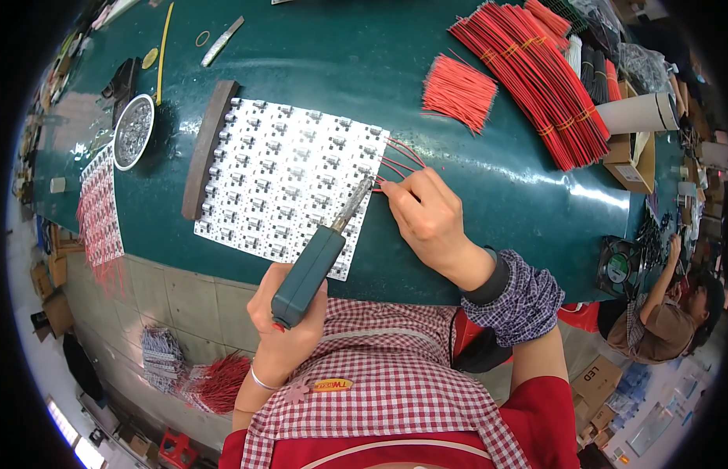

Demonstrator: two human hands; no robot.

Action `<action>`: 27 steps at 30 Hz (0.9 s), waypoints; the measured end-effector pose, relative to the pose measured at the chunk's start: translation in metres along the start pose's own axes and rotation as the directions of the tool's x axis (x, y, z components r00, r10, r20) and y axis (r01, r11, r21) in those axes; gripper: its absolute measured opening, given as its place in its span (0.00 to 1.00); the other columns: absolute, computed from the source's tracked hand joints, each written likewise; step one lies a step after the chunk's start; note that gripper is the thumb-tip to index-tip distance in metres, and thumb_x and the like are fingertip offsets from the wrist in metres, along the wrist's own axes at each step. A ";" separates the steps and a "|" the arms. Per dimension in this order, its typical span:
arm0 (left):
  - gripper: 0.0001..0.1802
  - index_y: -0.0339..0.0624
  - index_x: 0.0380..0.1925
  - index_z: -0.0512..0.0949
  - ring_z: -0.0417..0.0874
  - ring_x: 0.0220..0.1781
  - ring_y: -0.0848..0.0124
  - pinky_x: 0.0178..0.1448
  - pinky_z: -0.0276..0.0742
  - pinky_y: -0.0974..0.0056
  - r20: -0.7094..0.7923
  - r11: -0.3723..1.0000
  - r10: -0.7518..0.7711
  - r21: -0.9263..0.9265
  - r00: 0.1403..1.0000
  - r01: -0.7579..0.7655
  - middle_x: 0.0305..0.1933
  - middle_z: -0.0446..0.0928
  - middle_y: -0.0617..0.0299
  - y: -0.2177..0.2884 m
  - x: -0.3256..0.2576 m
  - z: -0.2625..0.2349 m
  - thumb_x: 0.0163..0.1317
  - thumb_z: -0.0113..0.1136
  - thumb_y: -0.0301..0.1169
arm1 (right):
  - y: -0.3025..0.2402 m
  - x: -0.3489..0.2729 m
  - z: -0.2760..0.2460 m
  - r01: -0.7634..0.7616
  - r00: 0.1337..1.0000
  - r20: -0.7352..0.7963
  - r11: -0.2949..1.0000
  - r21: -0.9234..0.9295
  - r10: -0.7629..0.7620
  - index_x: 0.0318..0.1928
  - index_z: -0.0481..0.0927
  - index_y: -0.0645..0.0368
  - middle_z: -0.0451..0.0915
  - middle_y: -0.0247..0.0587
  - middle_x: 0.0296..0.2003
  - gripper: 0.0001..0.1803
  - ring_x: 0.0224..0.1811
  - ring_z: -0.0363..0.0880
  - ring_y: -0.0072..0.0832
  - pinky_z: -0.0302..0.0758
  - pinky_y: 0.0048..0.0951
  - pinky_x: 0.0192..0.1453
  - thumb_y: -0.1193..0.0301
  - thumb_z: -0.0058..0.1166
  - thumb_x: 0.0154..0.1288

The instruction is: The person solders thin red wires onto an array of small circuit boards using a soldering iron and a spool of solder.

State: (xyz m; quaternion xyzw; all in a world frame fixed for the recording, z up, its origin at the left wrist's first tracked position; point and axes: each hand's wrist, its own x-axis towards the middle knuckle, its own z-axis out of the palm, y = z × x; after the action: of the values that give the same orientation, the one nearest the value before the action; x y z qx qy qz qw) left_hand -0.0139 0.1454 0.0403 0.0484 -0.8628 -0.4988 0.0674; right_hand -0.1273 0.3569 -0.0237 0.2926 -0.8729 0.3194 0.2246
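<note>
My left hand is closed round the dark green handle of a soldering iron. Its metal tip reaches the right edge of a white circuit board panel covered with rows of small dark parts. My right hand pinches a thin red wire beside that tip; the fingertips partly hide the wire. Several more red wires stick out from the panel's upper right edge. Along the panel's left side lies a dark bar, touching it.
A large bundle of red and black wires and a smaller red wire pile lie at the upper right. Left are a white bowl and another panel with red wires. A fan stands far right, near another person.
</note>
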 end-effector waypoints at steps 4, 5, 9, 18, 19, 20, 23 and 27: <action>0.09 0.32 0.35 0.80 0.81 0.29 0.71 0.35 0.76 0.68 0.026 1.000 -0.004 0.005 1.000 0.004 0.32 0.80 0.58 0.001 0.000 -0.003 0.54 0.68 0.14 | -0.001 0.000 0.002 0.009 1.000 0.003 1.000 -0.003 -0.009 0.37 0.83 0.62 0.71 0.37 0.26 0.12 0.27 0.74 0.33 0.72 0.33 0.28 0.84 0.68 0.51; 0.09 0.32 0.35 0.80 0.81 0.29 0.71 0.35 0.75 0.68 0.025 1.000 -0.006 0.003 1.000 0.006 0.31 0.79 0.58 0.002 0.000 -0.002 0.54 0.68 0.14 | 0.000 0.000 0.002 0.008 1.000 0.001 1.000 -0.002 -0.008 0.37 0.83 0.62 0.71 0.37 0.26 0.12 0.27 0.74 0.33 0.72 0.33 0.28 0.84 0.68 0.51; 0.09 0.32 0.35 0.80 0.79 0.27 0.71 0.33 0.74 0.67 0.022 1.000 0.013 0.015 1.000 -0.013 0.30 0.78 0.59 0.007 0.002 -0.001 0.54 0.68 0.15 | 0.000 0.000 0.002 0.012 1.000 -0.003 1.000 -0.002 -0.012 0.37 0.83 0.62 0.71 0.37 0.26 0.12 0.27 0.74 0.33 0.72 0.33 0.28 0.84 0.68 0.51; 0.07 0.29 0.34 0.82 0.80 0.27 0.71 0.30 0.75 0.67 0.016 0.999 -0.022 0.037 1.000 0.022 0.33 0.80 0.57 0.010 -0.003 -0.009 0.54 0.68 0.15 | -0.001 0.000 0.002 0.016 1.000 0.003 1.000 -0.012 -0.016 0.37 0.83 0.62 0.71 0.37 0.26 0.11 0.28 0.74 0.33 0.72 0.34 0.28 0.84 0.67 0.51; 0.07 0.29 0.34 0.82 0.80 0.27 0.71 0.30 0.75 0.67 0.015 0.999 -0.022 0.037 1.000 0.022 0.33 0.80 0.57 0.009 -0.004 -0.009 0.54 0.68 0.15 | -0.001 0.000 0.003 0.019 1.000 0.003 1.000 -0.018 -0.019 0.37 0.83 0.62 0.71 0.37 0.26 0.11 0.28 0.74 0.33 0.72 0.34 0.28 0.84 0.67 0.51; 0.08 0.28 0.36 0.82 0.81 0.28 0.70 0.31 0.76 0.67 0.010 0.999 0.003 0.033 1.000 -0.003 0.35 0.81 0.55 0.009 -0.004 -0.010 0.54 0.68 0.14 | -0.001 -0.001 0.002 0.020 1.000 0.002 1.000 -0.019 -0.020 0.37 0.83 0.62 0.71 0.37 0.26 0.11 0.28 0.74 0.33 0.72 0.34 0.28 0.84 0.67 0.51; 0.10 0.27 0.37 0.83 0.84 0.31 0.69 0.34 0.78 0.68 0.005 1.000 0.009 0.013 1.000 -0.009 0.38 0.83 0.53 0.009 -0.006 -0.010 0.54 0.68 0.15 | -0.001 -0.002 0.001 0.009 1.000 0.002 1.000 -0.022 -0.009 0.37 0.83 0.62 0.73 0.38 0.27 0.12 0.28 0.75 0.34 0.73 0.34 0.29 0.84 0.67 0.51; 0.10 0.27 0.38 0.82 0.84 0.32 0.70 0.35 0.79 0.68 -0.006 1.000 0.003 -0.018 1.000 -0.003 0.39 0.83 0.52 0.007 -0.008 -0.010 0.54 0.68 0.15 | -0.003 -0.003 -0.009 -0.002 0.999 0.036 1.000 -0.031 0.003 0.39 0.84 0.62 0.75 0.38 0.30 0.11 0.32 0.77 0.34 0.75 0.33 0.31 0.82 0.65 0.52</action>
State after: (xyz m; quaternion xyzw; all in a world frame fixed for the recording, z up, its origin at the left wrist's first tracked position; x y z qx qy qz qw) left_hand -0.0047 0.1415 0.0504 0.0478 -0.8580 -0.5064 0.0713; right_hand -0.1215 0.3620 -0.0181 0.2936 -0.8820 0.3009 0.2129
